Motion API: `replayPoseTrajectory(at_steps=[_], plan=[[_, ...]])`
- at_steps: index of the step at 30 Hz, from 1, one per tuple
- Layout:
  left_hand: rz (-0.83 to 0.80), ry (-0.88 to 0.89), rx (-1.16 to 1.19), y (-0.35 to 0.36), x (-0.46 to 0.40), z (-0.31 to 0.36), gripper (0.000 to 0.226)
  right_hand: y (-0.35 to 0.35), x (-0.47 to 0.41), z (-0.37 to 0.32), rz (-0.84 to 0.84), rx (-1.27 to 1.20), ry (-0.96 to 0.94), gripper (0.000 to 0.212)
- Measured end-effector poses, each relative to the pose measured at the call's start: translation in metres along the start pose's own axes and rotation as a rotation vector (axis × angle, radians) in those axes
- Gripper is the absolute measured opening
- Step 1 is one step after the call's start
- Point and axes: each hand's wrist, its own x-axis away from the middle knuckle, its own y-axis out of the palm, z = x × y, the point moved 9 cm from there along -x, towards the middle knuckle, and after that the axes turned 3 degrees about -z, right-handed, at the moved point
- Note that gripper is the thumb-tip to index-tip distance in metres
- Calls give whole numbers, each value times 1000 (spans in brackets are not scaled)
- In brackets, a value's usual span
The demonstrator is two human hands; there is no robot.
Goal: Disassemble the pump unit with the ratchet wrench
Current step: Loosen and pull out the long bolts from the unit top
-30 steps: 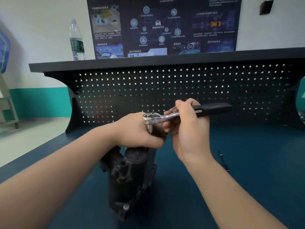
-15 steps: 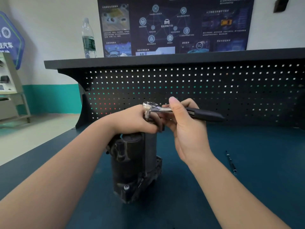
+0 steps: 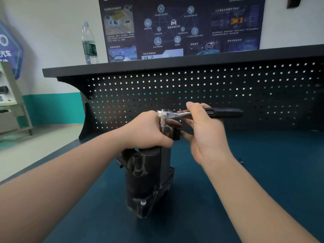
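Black pump unit [image 3: 149, 178], one; left hand [image 3: 147, 130] grips top; right hand [image 3: 205, 130] fingers pinch one ratchet wrench [image 3: 177, 114].

Pump unit [image 3: 147, 179]: dark grey/black cast housing, grimy, cylindrical body with side fittings, small silver bolt head low on front. Stands upright on blue bench top, near centre. Top end hidden under grip.

Ratchet wrench [image 3: 192, 114]: chrome head and shank, black handle. Lies roughly level above pump, handle pointing right. Head at left; socket and short extension drop straight down from head onto top of pump. Seat on fastener not visible.
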Motion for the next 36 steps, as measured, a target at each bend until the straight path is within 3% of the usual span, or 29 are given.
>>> replayPoseTrajectory(at_steps=[4,7,9,12,17,24,32,36], plan=[[-32,57,-14,12,-7,23,33,-17,-3,-21,101,12,-130,25],[-103,95,53,22,-14,32,40,-27,-4,-30,166,-2,-233,31],[-142,113,96,27,-17,34,45,-27,-5,-33,143,-44,-283,30],[-174,146,182,28,-12,32,34,-24,-7,-31,83,-66,-324,22],[-135,225,711,15,-1,24,14,-19,-20,-15,-43,-78,-190,34],[-115,264,820,12,1,18,20,-1,-28,-11,-232,-93,-61,53],[-172,162,588,14,-3,34,17,-16,-34,-10,-99,-130,-67,49],[-102,143,794,18,-3,26,22,-13,-35,-9,-146,-111,-62,51]])
